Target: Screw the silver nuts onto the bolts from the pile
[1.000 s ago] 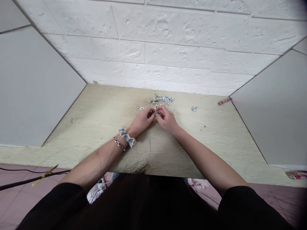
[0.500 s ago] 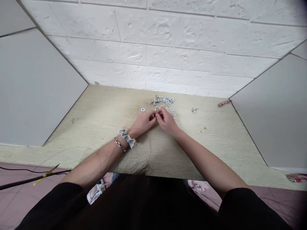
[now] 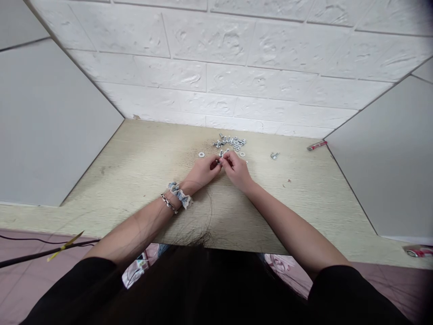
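Small metal fastener [image 3: 220, 163], prob. a bolt w/ a nut, sits pinched between both hands mid-worktop, just in front of the loose hardware pile [image 3: 232, 141]; too small to tell exactly which part is which. Left hand [image 3: 203, 171] comes in from the lower left, palm down, heel resting on the worktop [image 3: 135, 167], fingers curled w/ thumb and forefinger closed on the piece. Right hand [image 3: 238, 170] meets it from the right, knuckles up, fingertips [image 3: 226, 159] bunched tight on the same piece. Hands touch at the tips, so both are grasping, neither loose. Forearms make a V toward the wall, both bare, elbows back near the worktop's front edge, black sleeves at the upper arms. Left wrist has a blue-grey scrunchie [image 3: 179, 195] and a chain bracelet [image 3: 168, 203] right beside it.

Around: a single washer [image 3: 201, 154] lies just left of the hands, another washer [image 3: 241, 154] just right, nr the pile. A lone bolt [image 3: 274, 155] lies apart to the right. Red-and-silver item [image 3: 316, 145] at the far right edge by the side panel, can't tell what it is. White brick-pattern wall [image 3: 237, 67] behind.
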Action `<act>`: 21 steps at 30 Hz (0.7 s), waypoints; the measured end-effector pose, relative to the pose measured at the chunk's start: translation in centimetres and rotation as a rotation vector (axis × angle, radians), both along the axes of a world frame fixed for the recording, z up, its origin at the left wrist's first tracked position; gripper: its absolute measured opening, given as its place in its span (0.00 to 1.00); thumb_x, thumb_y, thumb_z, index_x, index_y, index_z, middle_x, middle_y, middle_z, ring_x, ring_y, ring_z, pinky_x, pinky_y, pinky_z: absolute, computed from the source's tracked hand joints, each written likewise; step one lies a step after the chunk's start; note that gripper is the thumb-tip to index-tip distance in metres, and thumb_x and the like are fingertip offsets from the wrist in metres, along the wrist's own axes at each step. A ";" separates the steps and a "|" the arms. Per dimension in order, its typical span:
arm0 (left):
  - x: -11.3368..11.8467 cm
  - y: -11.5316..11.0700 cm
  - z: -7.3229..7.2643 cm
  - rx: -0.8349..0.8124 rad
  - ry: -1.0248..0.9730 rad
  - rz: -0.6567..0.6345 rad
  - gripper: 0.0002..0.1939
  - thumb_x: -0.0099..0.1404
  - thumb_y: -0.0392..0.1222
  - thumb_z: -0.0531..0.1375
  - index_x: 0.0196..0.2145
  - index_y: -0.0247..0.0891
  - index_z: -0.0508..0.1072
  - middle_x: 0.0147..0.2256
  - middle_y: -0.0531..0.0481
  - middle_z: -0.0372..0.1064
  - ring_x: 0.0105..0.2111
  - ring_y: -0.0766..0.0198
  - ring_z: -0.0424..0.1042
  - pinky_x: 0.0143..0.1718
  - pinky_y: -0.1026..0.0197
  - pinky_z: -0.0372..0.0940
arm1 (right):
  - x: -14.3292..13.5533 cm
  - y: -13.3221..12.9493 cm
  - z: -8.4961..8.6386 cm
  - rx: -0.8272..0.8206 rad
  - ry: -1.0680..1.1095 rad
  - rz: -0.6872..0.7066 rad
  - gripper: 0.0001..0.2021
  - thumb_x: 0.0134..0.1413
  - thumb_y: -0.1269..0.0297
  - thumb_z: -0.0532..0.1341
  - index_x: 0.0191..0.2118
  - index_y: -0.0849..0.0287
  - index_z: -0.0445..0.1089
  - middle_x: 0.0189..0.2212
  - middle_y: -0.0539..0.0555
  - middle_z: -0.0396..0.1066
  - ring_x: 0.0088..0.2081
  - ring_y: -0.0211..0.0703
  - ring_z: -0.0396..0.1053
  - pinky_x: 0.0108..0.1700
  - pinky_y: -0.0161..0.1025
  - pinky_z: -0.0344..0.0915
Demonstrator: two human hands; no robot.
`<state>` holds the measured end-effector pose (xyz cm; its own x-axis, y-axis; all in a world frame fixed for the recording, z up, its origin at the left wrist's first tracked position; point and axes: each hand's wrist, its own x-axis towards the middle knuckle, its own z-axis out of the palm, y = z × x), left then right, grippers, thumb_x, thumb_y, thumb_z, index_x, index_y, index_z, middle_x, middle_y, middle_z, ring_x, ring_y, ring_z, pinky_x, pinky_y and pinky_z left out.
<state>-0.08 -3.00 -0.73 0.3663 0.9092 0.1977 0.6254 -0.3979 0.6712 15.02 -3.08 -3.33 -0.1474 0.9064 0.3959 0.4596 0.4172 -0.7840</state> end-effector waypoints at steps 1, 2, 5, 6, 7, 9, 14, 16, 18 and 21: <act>0.0 0.0 0.0 0.010 -0.003 0.002 0.11 0.63 0.41 0.53 0.38 0.35 0.73 0.27 0.53 0.69 0.26 0.68 0.64 0.32 0.64 0.60 | 0.0 0.0 0.0 0.004 0.004 -0.003 0.08 0.58 0.57 0.53 0.32 0.55 0.59 0.22 0.45 0.60 0.24 0.35 0.57 0.29 0.34 0.54; 0.0 0.0 0.0 0.020 -0.005 0.002 0.11 0.63 0.41 0.54 0.38 0.35 0.73 0.27 0.53 0.69 0.26 0.68 0.64 0.32 0.64 0.60 | 0.0 0.0 0.1 0.006 0.008 -0.005 0.08 0.58 0.58 0.53 0.32 0.55 0.59 0.22 0.46 0.61 0.24 0.35 0.57 0.29 0.34 0.54; 0.0 0.0 -0.1 0.040 -0.018 0.005 0.10 0.63 0.40 0.54 0.39 0.35 0.72 0.27 0.53 0.70 0.26 0.68 0.65 0.33 0.64 0.61 | 0.0 0.0 0.1 0.005 0.021 0.000 0.07 0.58 0.59 0.52 0.33 0.55 0.60 0.22 0.46 0.61 0.24 0.35 0.57 0.29 0.34 0.54; 0.0 0.0 -0.1 0.043 -0.026 0.009 0.10 0.63 0.40 0.54 0.39 0.35 0.72 0.27 0.53 0.70 0.26 0.68 0.65 0.33 0.64 0.61 | 0.0 0.0 0.1 -0.001 0.024 0.003 0.06 0.57 0.60 0.52 0.33 0.55 0.60 0.21 0.45 0.60 0.23 0.35 0.57 0.29 0.34 0.54; 0.0 0.0 -0.1 0.044 -0.034 0.014 0.10 0.62 0.40 0.55 0.39 0.35 0.72 0.27 0.53 0.70 0.27 0.68 0.66 0.33 0.64 0.61 | 0.0 -0.1 0.1 -0.010 0.025 0.007 0.05 0.57 0.61 0.53 0.34 0.55 0.60 0.20 0.45 0.59 0.23 0.35 0.57 0.28 0.34 0.54; 0.0 0.0 -0.1 0.044 -0.046 0.025 0.10 0.62 0.39 0.55 0.40 0.35 0.72 0.27 0.53 0.70 0.27 0.68 0.66 0.34 0.64 0.61 | -0.1 -0.1 0.0 -0.028 0.021 0.014 0.04 0.55 0.64 0.53 0.37 0.55 0.61 0.20 0.44 0.59 0.22 0.35 0.56 0.28 0.34 0.54; -0.1 0.1 -0.2 0.050 -0.043 0.032 0.09 0.61 0.38 0.55 0.39 0.36 0.72 0.27 0.53 0.70 0.27 0.68 0.66 0.34 0.64 0.62 | -0.1 -0.1 -0.1 -0.016 0.015 0.009 0.08 0.54 0.64 0.54 0.41 0.56 0.64 0.25 0.48 0.67 0.25 0.36 0.62 0.30 0.35 0.59; -0.1 0.1 -0.2 0.052 -0.042 0.038 0.10 0.61 0.38 0.55 0.40 0.36 0.72 0.27 0.53 0.69 0.27 0.68 0.66 0.33 0.64 0.62 | -0.1 -0.1 -0.2 -0.007 0.014 0.007 0.08 0.55 0.63 0.53 0.41 0.56 0.64 0.29 0.50 0.70 0.27 0.37 0.65 0.32 0.36 0.61; -0.1 0.2 -0.3 0.059 -0.042 0.049 0.10 0.62 0.39 0.55 0.40 0.36 0.71 0.26 0.54 0.69 0.27 0.67 0.66 0.33 0.64 0.62 | -0.1 0.0 -0.2 -0.007 0.015 0.007 0.08 0.56 0.62 0.53 0.41 0.56 0.64 0.31 0.51 0.71 0.29 0.38 0.66 0.33 0.36 0.62; -0.1 0.2 -0.3 0.063 -0.045 0.044 0.10 0.62 0.40 0.55 0.39 0.36 0.71 0.26 0.54 0.69 0.27 0.68 0.66 0.34 0.64 0.62 | -0.1 0.1 -0.2 -0.016 0.018 0.010 0.08 0.57 0.59 0.53 0.39 0.56 0.63 0.30 0.51 0.70 0.29 0.38 0.66 0.34 0.37 0.62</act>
